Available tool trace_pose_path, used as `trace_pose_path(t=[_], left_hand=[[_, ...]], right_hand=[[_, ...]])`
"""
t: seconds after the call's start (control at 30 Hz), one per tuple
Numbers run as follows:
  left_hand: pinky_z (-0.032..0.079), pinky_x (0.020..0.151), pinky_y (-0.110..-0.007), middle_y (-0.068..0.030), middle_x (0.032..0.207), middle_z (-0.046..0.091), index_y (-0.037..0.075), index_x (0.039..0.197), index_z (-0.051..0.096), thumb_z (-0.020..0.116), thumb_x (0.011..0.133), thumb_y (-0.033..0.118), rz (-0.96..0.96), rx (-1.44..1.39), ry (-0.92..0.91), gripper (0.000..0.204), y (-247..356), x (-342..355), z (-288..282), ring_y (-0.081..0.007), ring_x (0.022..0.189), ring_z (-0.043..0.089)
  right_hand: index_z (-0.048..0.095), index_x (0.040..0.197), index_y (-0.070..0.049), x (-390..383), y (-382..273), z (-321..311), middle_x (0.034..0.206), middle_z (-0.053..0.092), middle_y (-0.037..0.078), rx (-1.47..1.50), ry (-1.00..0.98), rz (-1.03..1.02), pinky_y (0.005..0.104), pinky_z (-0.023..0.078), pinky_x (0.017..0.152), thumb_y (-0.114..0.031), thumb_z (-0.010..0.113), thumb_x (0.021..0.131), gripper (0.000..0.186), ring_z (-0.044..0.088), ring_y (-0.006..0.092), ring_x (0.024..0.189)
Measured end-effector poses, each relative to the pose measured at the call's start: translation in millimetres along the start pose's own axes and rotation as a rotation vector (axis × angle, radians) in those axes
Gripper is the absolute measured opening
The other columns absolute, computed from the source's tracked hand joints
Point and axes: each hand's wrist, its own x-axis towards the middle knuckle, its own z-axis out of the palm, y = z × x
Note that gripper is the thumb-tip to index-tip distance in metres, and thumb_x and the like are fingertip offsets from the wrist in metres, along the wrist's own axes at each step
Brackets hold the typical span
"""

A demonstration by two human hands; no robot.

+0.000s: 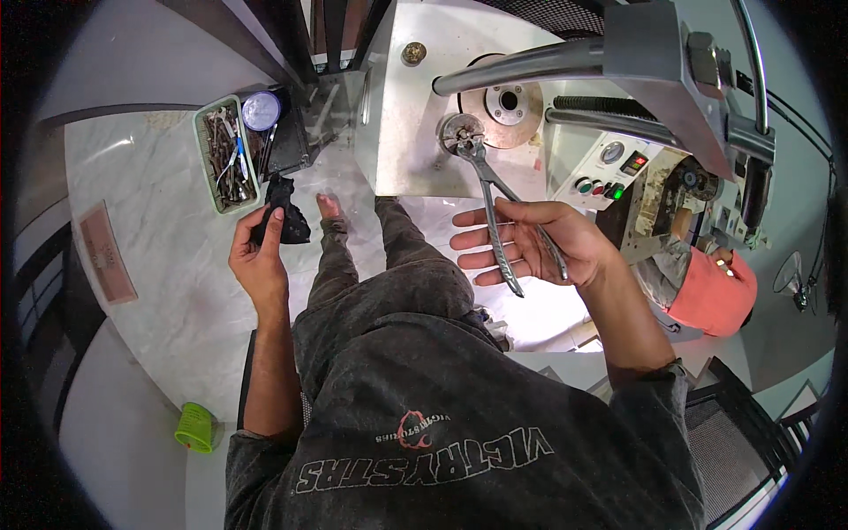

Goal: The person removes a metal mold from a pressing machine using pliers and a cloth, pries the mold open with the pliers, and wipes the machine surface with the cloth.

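1. The left hand (265, 256), toward nine o'clock, has its fingers closed on a crumpled black cloth (284, 216), pinched between thumb and fingertips; most of the cloth spreads beyond the tips, toward one o'clock from them.
2. The right hand (570, 234), toward three o'clock, is turned palm up, its fingers loosely extended and spread rather than clenched.
3. Long-handled metal pliers (488, 203) lie across that hand, handles apart: one crosses the fingers, the other the palm. Their head points toward eleven o'clock, beyond the fingers.
4. The pliers' jaws are over a round metal fixture (449, 140) on the white machine top (408, 132), near one o'clock; I cannot tell whether they clamp anything.
5. Just past the fixture, at one o'clock, sits a flat metal disc (530, 119); at two o'clock, a white control panel (586, 168) carries coloured buttons.
6. At ten o'clock, a pale green tray (206, 159) of tools stands beside a blue-lidded container (261, 111).
7. A co-worker in a coral top (714, 296) is at three o'clock.
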Motion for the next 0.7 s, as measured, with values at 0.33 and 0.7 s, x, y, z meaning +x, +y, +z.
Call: trace_pose_path(t=[0.33,0.7], left_hand=[[0.047,0.078,-0.023,-0.004,0.093,0.066,-0.001,0.098,0.067,0.072,0.086,0.007,0.007,0.001,-0.003,0.016,5,-6,8,-0.0084,0.084,0.059],[0.047,0.079,-0.025,-0.0057,0.093,0.068,-0.002,0.097,0.067,0.07,0.088,0.007,0.009,0.002,-0.017,0.013,5,-9,13,-0.0101,0.084,0.061]], right_hand=[[0.037,0.139,0.007,-5,0,6,0.127,0.056,0.025,-0.022,-0.007,-0.035,0.0481,0.05,0.096,-0.031,0.034,0.103,0.053,0.059,0.0358,0.116],[0.039,0.137,0.008,-3,-7,13,0.128,0.055,0.028,-0.051,0.028,-0.005,0.0487,0.05,0.096,-0.032,0.034,0.103,0.053,0.057,0.0386,0.117]])
